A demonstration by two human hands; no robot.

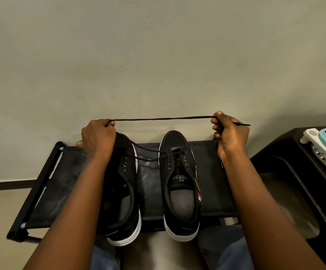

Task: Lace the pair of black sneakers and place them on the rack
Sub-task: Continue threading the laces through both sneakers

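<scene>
A taut lace point(162, 119) spans 9 to 3 o'clock above the shoe toes, barring passage toward the wall point(158, 55). Two shoes point(179, 184) fill the rack's point(60, 184) middle; bare fabric lies open at 9 o'clock. At 3 o'clock a dark cabinet point(294, 172) blocks the side.

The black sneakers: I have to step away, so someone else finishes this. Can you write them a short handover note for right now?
Left hand and right hand each pinch a black lace, stretched taut between them above the shoes.
Both sneakers sit on the black rack, toes to the wall.
Right sneaker: a lace runs through the front eyelets only, its ends trailing left.
Left sneaker: visible eyelets look empty.
Left to do: lace both shoes fully, then set them back on the rack.
</scene>
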